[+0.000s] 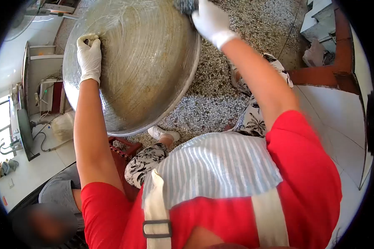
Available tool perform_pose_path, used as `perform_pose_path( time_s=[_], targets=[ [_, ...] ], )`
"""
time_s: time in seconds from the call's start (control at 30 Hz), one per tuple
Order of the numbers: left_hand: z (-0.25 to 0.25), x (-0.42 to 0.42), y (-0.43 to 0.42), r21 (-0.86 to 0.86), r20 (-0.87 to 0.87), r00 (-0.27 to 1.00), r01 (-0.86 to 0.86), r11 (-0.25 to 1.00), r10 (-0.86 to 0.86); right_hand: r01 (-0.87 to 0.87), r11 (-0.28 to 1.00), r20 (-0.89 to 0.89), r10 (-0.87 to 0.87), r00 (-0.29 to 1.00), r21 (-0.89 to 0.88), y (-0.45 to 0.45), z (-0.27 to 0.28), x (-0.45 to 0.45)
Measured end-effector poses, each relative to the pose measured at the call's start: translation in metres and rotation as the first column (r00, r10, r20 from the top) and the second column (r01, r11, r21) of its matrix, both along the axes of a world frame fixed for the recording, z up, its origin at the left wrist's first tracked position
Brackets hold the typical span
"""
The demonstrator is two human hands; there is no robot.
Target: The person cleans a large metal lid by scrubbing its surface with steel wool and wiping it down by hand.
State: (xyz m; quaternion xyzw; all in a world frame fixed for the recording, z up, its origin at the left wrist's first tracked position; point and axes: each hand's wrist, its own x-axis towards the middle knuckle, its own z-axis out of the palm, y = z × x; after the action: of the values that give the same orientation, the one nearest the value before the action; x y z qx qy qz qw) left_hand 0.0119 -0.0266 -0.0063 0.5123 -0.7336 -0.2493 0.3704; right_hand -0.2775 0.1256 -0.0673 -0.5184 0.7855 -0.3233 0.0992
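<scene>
Round metal lid [141,79]: showing curved streaks.
Left hand [89,58]: I am gripping the lid, fingers curled.
Right hand [212,23]: I am clasping a grey scourer [185,6].

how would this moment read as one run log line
left hand: gloved, curled against round metal piece | right hand: gloved, holding dark scouring pad at rim | round metal piece: streaked

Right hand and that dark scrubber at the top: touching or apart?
Touching. The head view shows the gloved right hand directly against the dark scrubber, no gap between them.
</scene>
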Motion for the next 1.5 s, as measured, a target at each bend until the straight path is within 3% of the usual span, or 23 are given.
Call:
perform_pose_path(
  time_s=[0.07,0.13,0.2,0.27,0.33,0.4,0.47,0.53,0.63,0.67,0.83,0.87,0.93,0.97,1.13,1.2,1.23,1.33,1.37,1.43,1.47,1.5],
  targets=[
    [-0.006,0.005,-0.009,-0.017,-0.039,0.999,0.030,0.999,-0.031,-0.025,0.994,-0.062,0.019,0.998,-0.108,0.049,-0.011,0.026],
    [-0.010,0.005,-0.009,-0.029,-0.064,0.996,0.068,0.997,-0.069,-0.049,0.988,0.087,0.062,0.994,-0.145,0.093,-0.012,0.065],
    [-0.001,0.002,-0.005,-0.007,-0.002,1.000,0.020,1.000,-0.020,-0.104,0.949,0.060,0.127,0.990,-0.299,0.119,-0.016,0.099],
    [0.003,-0.002,0.004,0.002,-0.007,1.000,0.012,1.000,-0.012,-0.120,0.933,0.063,0.149,0.987,-0.339,0.112,-0.018,0.092],
    [0.004,-0.004,0.005,0.026,-0.038,0.999,0.009,1.000,-0.008,-0.118,0.981,0.134,0.138,0.981,-0.151,0.087,-0.020,0.059],
    [0.007,-0.007,0.011,0.014,0.015,1.000,-0.002,1.000,0.002,-0.035,0.998,0.117,0.040,0.992,-0.045,0.037,-0.016,0.013],
    [0.009,-0.008,0.010,-0.012,0.067,0.998,-0.009,1.000,0.010,-0.079,0.997,0.042,0.079,0.996,0.005,-0.014,-0.005,-0.017],
    [0.006,-0.007,0.008,0.018,-0.032,0.999,0.015,1.000,-0.014,0.006,0.999,0.031,-0.005,1.000,-0.035,-0.058,0.000,-0.031],
    [0.008,-0.005,0.010,0.003,0.046,0.999,-0.014,1.000,0.014,-0.008,1.000,0.059,0.007,0.998,0.002,-0.045,0.003,-0.023],
    [0.008,-0.007,0.009,-0.003,0.076,0.997,-0.031,1.000,0.031,-0.074,0.996,-0.049,0.071,0.996,-0.059,-0.023,-0.009,-0.015],
    [-0.005,0.003,-0.006,0.025,-0.076,0.996,0.038,0.999,-0.036,-0.186,0.982,0.134,0.188,0.973,-0.024,0.100,-0.005,0.063],
    [-0.004,0.002,-0.004,0.023,-0.075,0.996,0.043,0.999,-0.041,-0.144,0.960,0.009,0.150,0.989,-0.239,0.104,-0.011,0.071],
    [0.000,0.001,-0.001,0.039,-0.061,0.998,0.031,0.999,-0.028,-0.158,0.971,-0.007,0.160,0.987,-0.177,0.086,-0.009,0.055],
    [0.001,0.000,0.002,0.037,-0.076,0.997,0.032,0.999,-0.030,-0.178,0.983,0.150,0.169,0.974,0.044,0.073,-0.003,0.041],
    [0.001,-0.001,0.002,0.038,-0.064,0.998,0.020,0.999,-0.018,-0.081,0.994,0.016,0.082,0.996,-0.078,-0.050,-0.013,-0.031],
    [-0.002,0.001,0.000,0.044,-0.144,0.988,0.067,0.997,-0.061,-0.096,0.994,0.161,0.088,0.983,0.044,-0.091,0.003,-0.046],
    [0.000,0.000,0.003,0.042,-0.085,0.996,0.039,0.998,-0.035,-0.057,0.997,0.228,0.069,0.971,-0.056,-0.109,-0.001,-0.046],
    [0.002,0.001,0.005,0.029,-0.041,0.998,0.045,0.999,-0.044,-0.165,0.982,0.477,0.189,0.858,-0.092,-0.123,-0.004,-0.051],
    [0.000,0.002,0.003,0.032,-0.069,0.996,0.062,0.998,-0.059,-0.158,0.982,0.480,0.187,0.857,-0.101,-0.121,-0.005,-0.055],
    [-0.001,0.001,0.002,0.005,-0.036,0.997,0.072,0.997,-0.072,-0.215,0.970,0.769,0.049,0.638,0.117,-0.111,-0.001,-0.061],
    [-0.001,0.001,0.003,-0.015,-0.006,0.997,0.074,0.997,-0.075,-0.084,0.996,0.708,0.056,0.704,0.004,-0.133,-0.029,-0.060],
    [-0.004,0.002,0.003,-0.012,-0.069,0.992,0.104,0.995,-0.104,-0.113,0.993,0.749,0.087,0.657,-0.016,-0.128,-0.025,-0.061]
  ],
)
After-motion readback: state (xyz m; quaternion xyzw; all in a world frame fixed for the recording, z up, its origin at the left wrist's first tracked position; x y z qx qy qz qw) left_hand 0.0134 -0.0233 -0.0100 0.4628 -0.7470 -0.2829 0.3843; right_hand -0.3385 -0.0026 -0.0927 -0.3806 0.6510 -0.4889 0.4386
